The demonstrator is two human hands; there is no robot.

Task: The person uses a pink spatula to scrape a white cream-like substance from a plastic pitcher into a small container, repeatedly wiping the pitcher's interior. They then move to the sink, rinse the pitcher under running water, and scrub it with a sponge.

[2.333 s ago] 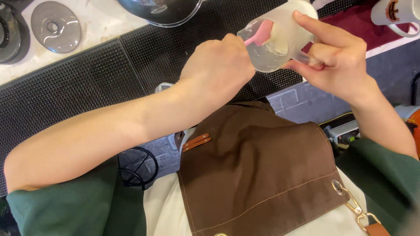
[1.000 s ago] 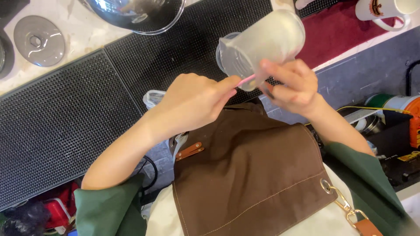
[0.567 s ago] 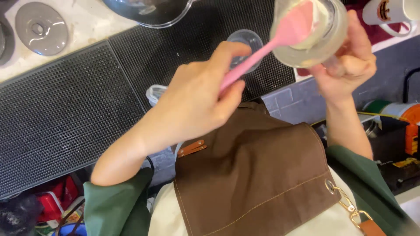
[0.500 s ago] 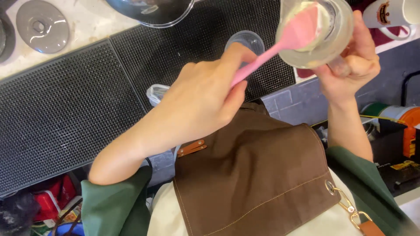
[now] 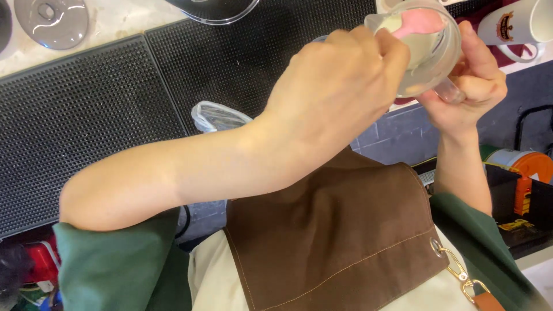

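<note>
Pink spatula (image 5: 419, 23) dips into a clear jug (image 5: 429, 52) smeared with pale cream, held tilted above the far right of the surface (image 5: 115, 23). The left hand (image 5: 340, 86) is closed around the spatula's handle; the right hand (image 5: 472, 86) grips the jug's handle. Black mats (image 5: 86, 115) lie below, a white mug (image 5: 518, 29) far right.
</note>
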